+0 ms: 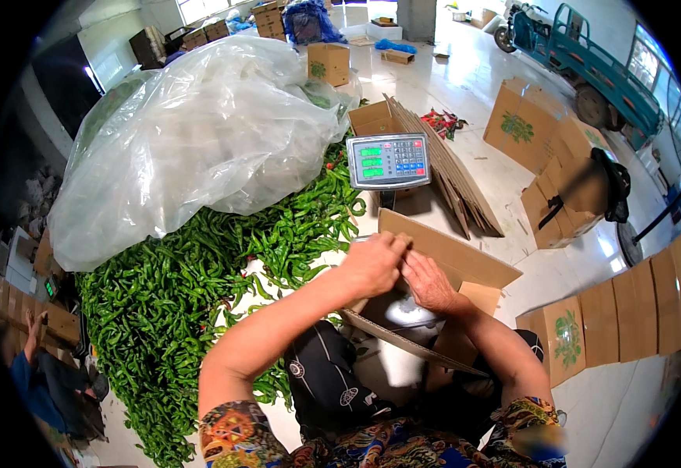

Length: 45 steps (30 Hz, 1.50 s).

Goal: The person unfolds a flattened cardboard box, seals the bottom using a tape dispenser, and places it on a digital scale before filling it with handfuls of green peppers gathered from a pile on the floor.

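Between my knees stands a cardboard box point(461, 253) with its top flaps raised. Over its left part my left hand point(373, 267) is closed, fingers curled and fingertips together. Against it, my right hand point(428, 282) has its fingers bent and pressed together, meeting the left fingertips. Whatever the fingers pinch is too small or hidden to make out. Just beyond the box rises a scale's display point(389, 161) with lit green readouts and a keypad. A large heap of long green peppers point(176, 312) spreads to my left, its far part under a clear plastic sheet point(200, 125).
Flattened cardboard sheets point(442, 168) lean behind the display. Cartons point(617, 320) line the right side, and more point(512, 125) stand farther back near a teal cargo tricycle point(606, 78). Red peppers point(443, 123) lie on the floor. Another person point(51, 382) sits at the far left.
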Tool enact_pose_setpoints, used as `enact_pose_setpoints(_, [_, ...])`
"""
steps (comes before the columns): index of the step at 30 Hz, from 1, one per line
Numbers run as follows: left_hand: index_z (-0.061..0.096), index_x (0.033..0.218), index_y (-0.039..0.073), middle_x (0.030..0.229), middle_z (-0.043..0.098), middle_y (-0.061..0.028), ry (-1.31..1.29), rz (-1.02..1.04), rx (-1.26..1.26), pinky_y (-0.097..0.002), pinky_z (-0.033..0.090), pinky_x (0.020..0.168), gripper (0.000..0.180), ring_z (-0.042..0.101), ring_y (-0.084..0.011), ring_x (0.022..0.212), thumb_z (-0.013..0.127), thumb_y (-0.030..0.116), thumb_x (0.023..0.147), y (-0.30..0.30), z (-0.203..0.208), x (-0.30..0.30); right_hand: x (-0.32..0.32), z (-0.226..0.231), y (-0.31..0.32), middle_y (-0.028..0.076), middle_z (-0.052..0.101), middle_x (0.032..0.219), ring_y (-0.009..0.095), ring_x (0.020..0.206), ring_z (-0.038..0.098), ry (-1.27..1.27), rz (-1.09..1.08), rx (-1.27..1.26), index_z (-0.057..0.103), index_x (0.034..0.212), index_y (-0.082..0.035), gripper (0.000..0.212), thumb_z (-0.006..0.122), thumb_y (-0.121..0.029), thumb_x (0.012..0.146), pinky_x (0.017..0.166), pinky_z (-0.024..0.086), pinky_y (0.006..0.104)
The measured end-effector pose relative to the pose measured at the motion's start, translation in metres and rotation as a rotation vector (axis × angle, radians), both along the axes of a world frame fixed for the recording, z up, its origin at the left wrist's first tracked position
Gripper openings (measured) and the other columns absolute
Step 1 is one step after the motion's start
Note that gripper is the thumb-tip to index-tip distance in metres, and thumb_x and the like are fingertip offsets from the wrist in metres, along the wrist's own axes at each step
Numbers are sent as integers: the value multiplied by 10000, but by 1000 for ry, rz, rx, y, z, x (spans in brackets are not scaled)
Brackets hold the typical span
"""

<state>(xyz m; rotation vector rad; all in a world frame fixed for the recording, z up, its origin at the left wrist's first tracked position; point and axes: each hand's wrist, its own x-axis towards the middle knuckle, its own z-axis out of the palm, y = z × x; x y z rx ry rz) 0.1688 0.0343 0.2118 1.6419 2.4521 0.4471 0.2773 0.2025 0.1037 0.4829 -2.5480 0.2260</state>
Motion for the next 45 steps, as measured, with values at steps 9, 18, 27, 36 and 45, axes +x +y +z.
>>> enact_pose_setpoints(9, [538, 1305, 51, 1385, 450, -189, -63, -323, -157, -442, 365, 1061, 620, 380, -359, 1296, 721, 333, 784, 1, -29, -43, -3, -17, 2, 148, 546, 958, 333, 966, 542, -213, -86, -245, 560, 967, 0, 257, 603, 3, 714, 826, 469, 422])
enact_pose_setpoints(18, [604, 1250, 59, 1336, 550, -144, -783, -64, -63, -403, 390, 1055, 430, 500, -307, 1244, 654, 273, 880, -27, -24, -69, -3, -4, -7, 120, 528, 1186, 299, 1071, 506, -78, -35, 32, 572, 1046, -60, 416, 680, -43, 645, 877, 436, 404])
enact_pose_setpoints(27, [477, 1339, -37, 1179, 629, -159, -748, 278, 660, -330, 445, 940, 632, 590, -228, 1092, 380, 480, 988, -66, -13, 3, -12, -18, -3, 124, 520, 1185, 251, 1031, 516, -22, -38, 143, 557, 997, -66, 256, 599, -117, 750, 816, 423, 346])
enact_pose_setpoints(36, [625, 1154, 38, 842, 703, -124, -453, 455, 592, -320, 512, 740, 345, 675, -205, 778, 444, 291, 1004, 3, -63, -17, -11, -4, 23, 129, 556, 1203, 247, 1090, 523, 66, 88, 190, 577, 1020, -44, 247, 536, -174, 813, 854, 429, 377])
enact_pose_setpoints(45, [595, 894, 16, 706, 580, -225, -20, 456, 603, -439, 465, 586, 164, 597, -403, 647, 534, 163, 936, 20, -80, -24, 34, 99, 52, 117, 581, 784, 334, 709, 599, -27, -447, 27, 531, 969, -18, 432, 753, -284, 712, 627, 482, 433])
